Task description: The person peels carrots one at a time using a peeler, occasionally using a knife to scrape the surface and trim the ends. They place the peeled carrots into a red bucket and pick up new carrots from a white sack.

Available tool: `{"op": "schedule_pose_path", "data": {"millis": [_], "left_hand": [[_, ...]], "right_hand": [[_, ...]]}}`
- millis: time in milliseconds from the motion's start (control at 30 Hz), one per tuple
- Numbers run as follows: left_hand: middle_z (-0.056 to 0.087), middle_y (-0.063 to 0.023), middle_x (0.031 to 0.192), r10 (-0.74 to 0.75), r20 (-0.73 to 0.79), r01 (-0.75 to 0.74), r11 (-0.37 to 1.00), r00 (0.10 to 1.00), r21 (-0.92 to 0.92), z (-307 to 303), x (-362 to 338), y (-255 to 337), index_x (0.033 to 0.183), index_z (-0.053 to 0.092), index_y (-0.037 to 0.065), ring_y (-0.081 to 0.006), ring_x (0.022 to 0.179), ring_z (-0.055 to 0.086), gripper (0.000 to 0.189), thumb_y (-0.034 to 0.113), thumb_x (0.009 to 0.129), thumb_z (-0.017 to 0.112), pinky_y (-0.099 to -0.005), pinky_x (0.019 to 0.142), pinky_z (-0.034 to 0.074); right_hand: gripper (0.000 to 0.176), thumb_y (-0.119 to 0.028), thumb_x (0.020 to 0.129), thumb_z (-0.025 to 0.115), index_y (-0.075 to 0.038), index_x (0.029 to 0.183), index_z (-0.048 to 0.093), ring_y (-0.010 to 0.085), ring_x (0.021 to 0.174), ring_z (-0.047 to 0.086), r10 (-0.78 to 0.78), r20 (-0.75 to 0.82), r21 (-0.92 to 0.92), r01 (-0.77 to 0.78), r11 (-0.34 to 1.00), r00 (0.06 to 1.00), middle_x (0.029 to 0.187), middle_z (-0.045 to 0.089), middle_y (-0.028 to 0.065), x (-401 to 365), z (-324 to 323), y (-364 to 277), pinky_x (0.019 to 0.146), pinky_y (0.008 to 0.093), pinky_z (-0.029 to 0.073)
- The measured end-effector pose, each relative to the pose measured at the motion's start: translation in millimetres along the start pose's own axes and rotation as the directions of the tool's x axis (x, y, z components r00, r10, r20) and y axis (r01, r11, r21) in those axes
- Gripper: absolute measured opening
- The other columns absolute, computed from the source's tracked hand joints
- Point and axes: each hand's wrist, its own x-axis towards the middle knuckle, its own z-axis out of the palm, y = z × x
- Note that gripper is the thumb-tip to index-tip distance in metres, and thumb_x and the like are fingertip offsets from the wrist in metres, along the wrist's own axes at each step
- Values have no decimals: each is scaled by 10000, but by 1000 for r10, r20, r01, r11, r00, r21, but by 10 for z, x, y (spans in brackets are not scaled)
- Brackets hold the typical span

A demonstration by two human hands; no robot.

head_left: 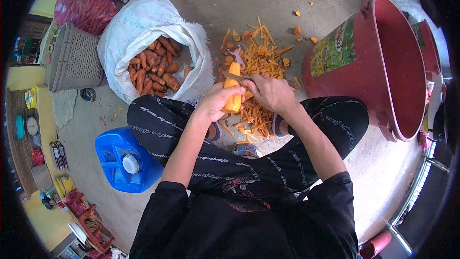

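Observation:
A peeled orange carrot [233, 97] stands nearly upright in the view, with my left hand [215, 100] wrapped round its lower part. My right hand [274, 93] is closed round the handle of a knife [234, 76], whose blade lies across the carrot's upper part. Beneath and beyond both hands, a heap of orange peelings [261, 55] spreads over the floor, with a pale pink item [237, 57] on it. To the left, unpeeled carrots [155, 69] fill an open white sack [139, 26].
A large red tub [342, 79] lies tilted at the right. Near my left knee is a blue jerrycan [127, 158] with a white cap. Farther left are a grey perforated basket [79, 57] and a red mesh sack [86, 5]. Carrot bits dot the concrete floor.

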Motion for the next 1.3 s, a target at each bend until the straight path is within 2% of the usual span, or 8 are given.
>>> {"op": "schedule_pose_path", "data": {"millis": [200,233,467,633,800,900,1000,1300], "left_hand": [[564,-49,783,-43,-24,45,997,999,56,69,-52,-36,945,542,28,-152,660,580,215,116,789,660,-321,551,492],[560,-47,786,-44,-8,45,997,999,67,114,-85,-20,953,537,26,-151,664,578,223,115,789,659,-322,547,491],[548,-36,837,15,18,-15,999,1000,42,81,-109,9,1018,502,38,-143,729,571,298,124,781,659,-324,575,511],[550,-41,849,62,1,-62,996,998,57,99,-131,16,1017,499,45,-151,740,578,297,131,775,648,-329,595,521],[551,-53,854,86,53,-88,996,995,36,92,-86,-4,1006,489,45,-165,746,582,288,111,768,638,-334,620,525],[549,-57,854,105,67,-109,992,992,59,82,-51,-33,1014,482,41,-170,751,584,296,101,767,633,-336,634,526],[547,-59,856,98,68,-103,992,993,75,118,-79,-16,1028,476,37,-173,755,587,311,97,765,632,-337,640,525],[540,-51,858,74,83,-83,990,994,111,102,-74,-31,1049,467,38,-170,751,589,340,103,755,626,-331,640,521]], "right_hand": [[430,-432,930,419,-52,786,561,309,597,639,14,-18,-155,-16,988,1000,679,639,124,119,418,309,496,420,499],[500,-472,937,362,-42,878,610,321,745,660,267,185,-185,-233,955,946,796,665,152,235,590,547,631,448,517],[654,-529,939,205,-26,1131,576,389,1059,560,497,475,-73,-531,844,726,1099,586,264,389,343,431,922,472,414],[374,-313,911,450,39,1039,458,442,950,567,372,196,151,-403,903,907,968,591,299,265,405,538,819,499,439],[375,-301,857,550,47,968,466,392,790,598,307,-73,351,-264,898,949,848,581,270,348,316,498,711,472,454],[356,-355,878,550,-1,906,514,195,642,571,443,149,716,-406,568,884,723,572,96,429,232,393,580,334,445],[385,-412,854,597,-31,864,550,72,636,489,338,279,737,-426,525,899,718,525,12,385,-109,94,552,237,401],[400,-423,841,628,-29,783,587,79,524,475,203,308,835,-366,412,930,624,511,0,332,-89,78,484,254,396]]}}
